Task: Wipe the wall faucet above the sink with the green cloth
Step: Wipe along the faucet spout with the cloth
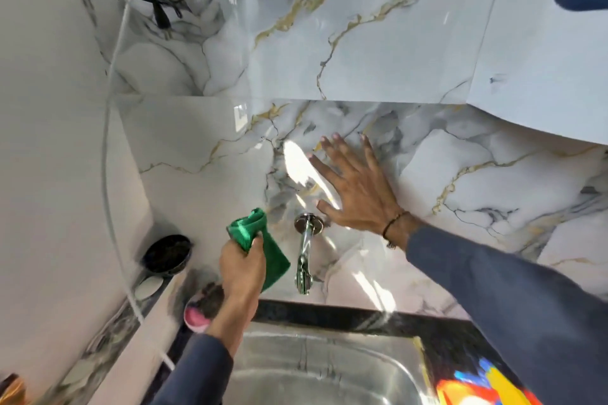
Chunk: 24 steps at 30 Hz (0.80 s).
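Observation:
A chrome wall faucet (304,250) comes out of the marble wall above a steel sink (316,368), its spout hanging down. My left hand (241,270) is closed on a bunched green cloth (260,240), just left of the faucet and not touching it. My right hand (355,187) lies flat against the wall with fingers spread, just above and to the right of the faucet's round base.
A black bowl (167,253) and a pink item (196,316) sit on the ledge left of the sink. A white cable (108,154) runs down the left wall corner. A dark counter edge (362,319) borders the sink's back. Something brightly coloured (483,385) lies at the lower right.

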{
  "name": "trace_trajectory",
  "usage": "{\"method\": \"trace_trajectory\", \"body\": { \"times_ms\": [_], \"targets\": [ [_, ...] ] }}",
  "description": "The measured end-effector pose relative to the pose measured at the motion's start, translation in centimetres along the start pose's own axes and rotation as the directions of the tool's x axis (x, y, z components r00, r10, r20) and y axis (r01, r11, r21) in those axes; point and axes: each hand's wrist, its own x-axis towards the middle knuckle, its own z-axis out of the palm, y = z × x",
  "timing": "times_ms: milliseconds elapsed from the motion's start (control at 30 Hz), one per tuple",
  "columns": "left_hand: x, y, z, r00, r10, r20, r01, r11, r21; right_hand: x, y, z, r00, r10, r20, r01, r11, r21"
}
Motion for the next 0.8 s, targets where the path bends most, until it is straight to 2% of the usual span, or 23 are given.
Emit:
{"method": "trace_trajectory", "body": {
  "times_ms": [100, 200, 233, 300, 333, 433, 500, 533, 600, 633, 667, 700, 733, 800],
  "targets": [
    [0.0, 0.1, 3.3, 0.988, 0.114, -0.103, -0.094, 0.978, 0.185, 4.2, 2.5, 2.0, 0.983, -0.181, -0.038, 0.174, 0.974, -0.144],
    [-0.9, -0.5, 7.9, 0.985, 0.172, 0.014, -0.171, 0.965, 0.198, 5.6, 5.2, 4.8, 0.956, -0.287, -0.061, 0.265, 0.934, -0.241],
    [-1.1, -0.8, 9.8, 0.978, 0.196, 0.069, -0.207, 0.939, 0.275, 5.7, 5.8, 5.6, 0.947, -0.307, -0.095, 0.276, 0.929, -0.247],
    [-2.3, -1.0, 12.8, 0.977, 0.135, 0.163, -0.205, 0.798, 0.567, 6.0, 6.2, 6.9, 0.923, -0.345, -0.171, 0.298, 0.921, -0.249],
    [-2.9, -0.5, 13.9, 0.979, 0.057, 0.194, -0.17, 0.75, 0.639, 6.2, 6.4, 7.4, 0.911, -0.362, -0.199, 0.31, 0.917, -0.249],
    [-2.7, -0.1, 15.9, 0.967, -0.022, 0.255, -0.197, 0.572, 0.796, 6.4, 6.6, 8.6, 0.885, -0.386, -0.259, 0.325, 0.912, -0.251],
    [-1.5, -0.4, 15.4, 0.947, -0.056, 0.316, -0.239, 0.531, 0.813, 6.5, 6.8, 8.9, 0.879, -0.383, -0.283, 0.323, 0.916, -0.237],
    [-0.9, 0.0, 15.5, 0.945, -0.1, 0.31, -0.202, 0.569, 0.797, 6.5, 6.8, 9.0, 0.877, -0.382, -0.29, 0.324, 0.918, -0.23],
    [1.5, 0.4, 15.0, 0.946, -0.233, 0.228, -0.011, 0.676, 0.736, 6.5, 6.6, 9.1, 0.873, -0.38, -0.304, 0.323, 0.92, -0.223],
    [3.1, 0.4, 14.2, 0.931, -0.277, 0.239, 0.066, 0.77, 0.635, 6.5, 6.6, 9.2, 0.872, -0.377, -0.311, 0.32, 0.921, -0.221],
    [4.7, 0.5, 13.3, 0.896, -0.333, 0.294, 0.182, 0.879, 0.441, 6.5, 6.7, 9.2, 0.872, -0.375, -0.316, 0.317, 0.922, -0.222],
    [6.1, 0.1, 12.5, 0.844, -0.4, 0.358, 0.319, 0.91, 0.265, 6.6, 6.6, 9.1, 0.871, -0.375, -0.318, 0.314, 0.922, -0.227],
    [7.0, -0.6, 11.7, 0.779, -0.469, 0.416, 0.462, 0.878, 0.124, 6.5, 6.6, 9.1, 0.871, -0.375, -0.318, 0.312, 0.921, -0.232],
    [8.5, -2.7, 10.5, 0.664, -0.573, 0.481, 0.68, 0.73, -0.07, 6.5, 6.5, 9.1, 0.873, -0.373, -0.313, 0.309, 0.921, -0.237]
  ]
}}
